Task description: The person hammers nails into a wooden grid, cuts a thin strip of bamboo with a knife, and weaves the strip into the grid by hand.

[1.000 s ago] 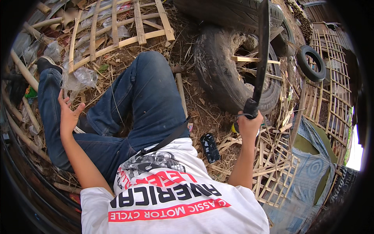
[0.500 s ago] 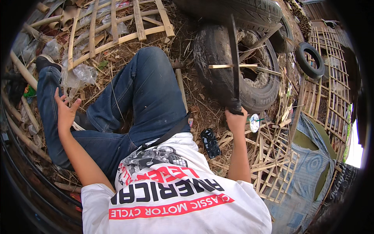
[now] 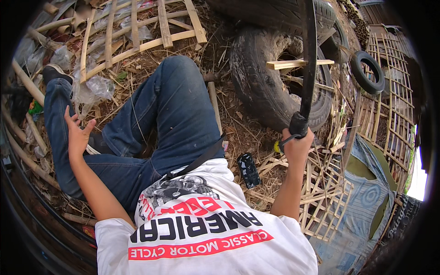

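My right hand [image 3: 297, 145] grips the dark handle of a long machete [image 3: 309, 59] whose blade points up and away over an old tyre [image 3: 266, 78]. A pale split wooden stick [image 3: 298, 64] lies across the tyre's opening, right beside the blade. My left hand [image 3: 77, 134] is held out to the left with its fingers spread and holds nothing; it hovers over my blue-jeaned left leg. I sit on the ground with both knees bent.
A bamboo lattice [image 3: 137, 32] lies at the back left among crumpled plastic bags [image 3: 94, 87]. A small black object [image 3: 249, 170] rests on the straw by my hip. Split bamboo strips [image 3: 321, 192], another lattice [image 3: 389, 101], a small tyre [image 3: 366, 71] and a blue patterned cloth [image 3: 366, 206] fill the right.
The machete came down toward the stick on the tyre half a second ago and is now raised again, a little more to the right. My left hand stayed open by my leg.
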The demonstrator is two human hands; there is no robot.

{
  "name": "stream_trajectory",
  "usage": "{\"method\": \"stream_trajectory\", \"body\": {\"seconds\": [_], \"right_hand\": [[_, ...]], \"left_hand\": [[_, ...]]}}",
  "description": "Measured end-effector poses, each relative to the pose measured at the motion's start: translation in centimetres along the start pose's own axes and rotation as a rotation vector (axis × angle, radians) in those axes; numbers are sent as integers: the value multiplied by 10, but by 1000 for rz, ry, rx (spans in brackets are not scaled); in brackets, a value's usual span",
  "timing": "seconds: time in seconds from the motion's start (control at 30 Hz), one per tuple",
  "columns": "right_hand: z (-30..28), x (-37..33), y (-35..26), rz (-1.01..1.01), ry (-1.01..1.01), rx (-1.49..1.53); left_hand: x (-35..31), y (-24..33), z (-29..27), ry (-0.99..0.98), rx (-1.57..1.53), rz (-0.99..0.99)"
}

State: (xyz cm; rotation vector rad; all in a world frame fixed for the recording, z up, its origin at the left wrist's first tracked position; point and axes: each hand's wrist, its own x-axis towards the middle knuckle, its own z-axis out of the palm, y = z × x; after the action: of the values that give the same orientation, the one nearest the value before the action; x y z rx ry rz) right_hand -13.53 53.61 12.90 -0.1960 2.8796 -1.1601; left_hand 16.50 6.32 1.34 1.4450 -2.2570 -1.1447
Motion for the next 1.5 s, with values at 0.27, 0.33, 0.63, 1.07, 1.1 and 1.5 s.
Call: {"method": "stream_trajectory", "body": {"seconds": [0.27,0.33,0.63,1.07,1.1,1.5], "right_hand": [[40,25,46,118,-98,-301],[37,22,45,83,-88,-316],[16,3,6,123,-44,71],[0,10,18,-39,19,-12],[-6,10,14,1,0,-3],[34,19,59,144,-152,-252]], "left_hand": [[7,-4,1,-5,-15,22],[6,-4,0,-12,17,21],[-3,0,-4,7,44,-13],[-2,2,-11,28,33,39],[-1,1,-11,39,57,23],[2,11,-10,31,127,37]]}}
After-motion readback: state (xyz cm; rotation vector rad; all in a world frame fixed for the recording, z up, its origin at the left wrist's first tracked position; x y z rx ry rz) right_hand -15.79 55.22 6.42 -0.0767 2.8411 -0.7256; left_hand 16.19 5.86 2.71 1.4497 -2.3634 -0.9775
